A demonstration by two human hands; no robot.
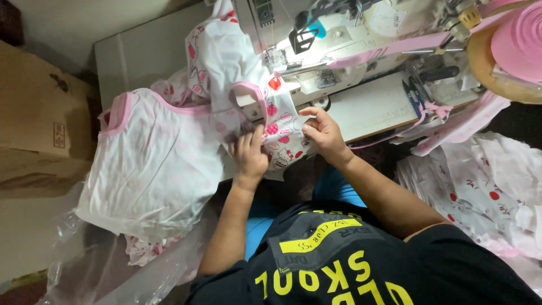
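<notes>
At a sewing table, seen from above: cardboard boxes (39,107) stand at the far left, with crumpled clear plastic sheeting (84,260) below them. Next over, a stack of white garments with pink-bound edges (152,169) lies heaped on the table's left end. The person's left hand (250,153) rests palm down on the printed white fabric piece (276,141) — fingers spread and pressing it flat against the table edge, not clenched. Just beside it, the right hand (322,134) pinches the same piece between thumb and fingertips at its right edge, lifting it slightly. The fabric, patterned with small red and pink motifs and trimmed in pink binding, runs up from both hands toward the presser foot of the white sewing machine (339,39), which is lit by a small lamp. Small scissors (412,99) lie on the machine bed to the right of the hands. Farther right, a roll of pink binding tape (516,39) sits at the top corner — and below it a pile of cut printed pieces (480,186) spreads beside the person's right arm.
</notes>
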